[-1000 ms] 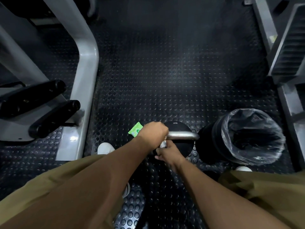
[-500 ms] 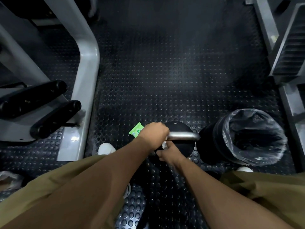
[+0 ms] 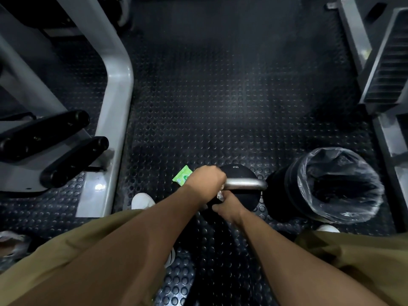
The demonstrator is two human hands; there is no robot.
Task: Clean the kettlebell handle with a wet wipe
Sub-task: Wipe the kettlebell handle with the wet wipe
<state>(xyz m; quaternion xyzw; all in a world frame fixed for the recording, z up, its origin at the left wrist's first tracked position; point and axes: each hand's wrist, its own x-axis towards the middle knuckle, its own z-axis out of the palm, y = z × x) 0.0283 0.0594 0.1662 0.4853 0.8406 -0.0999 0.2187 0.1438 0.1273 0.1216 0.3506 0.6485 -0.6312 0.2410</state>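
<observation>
Evidently the cleaning is under way but not finished. The kettlebell (image 3: 236,172) stands on the studded rubber floor (image 3: 220,107), between the person's feet and just beside a lined bin (image 3: 337,186). The left hand (image 3: 206,178) is curled round the left end of the kettlebell handle (image 3: 245,184), steadying it. The right hand (image 3: 227,206) sits just below, pinching a bunched white wet wipe (image 3: 220,194) against the near left part of the handle; its fingertips are hidden, so how the wipe is folded cannot be told.

The wipe is out of its green packet (image 3: 182,178), which lies on the floor just left of the left hand, and it is already on the metal. I judge that the left corner is being rubbed. The bare, shiny middle and right bend of the handle look yet to be wiped, as does the patch under the left hand, and the wipe will then need to go into the bin.

Against the earlier frames almost nothing differs: both hands keep the same places and holds, and the right hand has at most nudged the wipe a little.
</observation>
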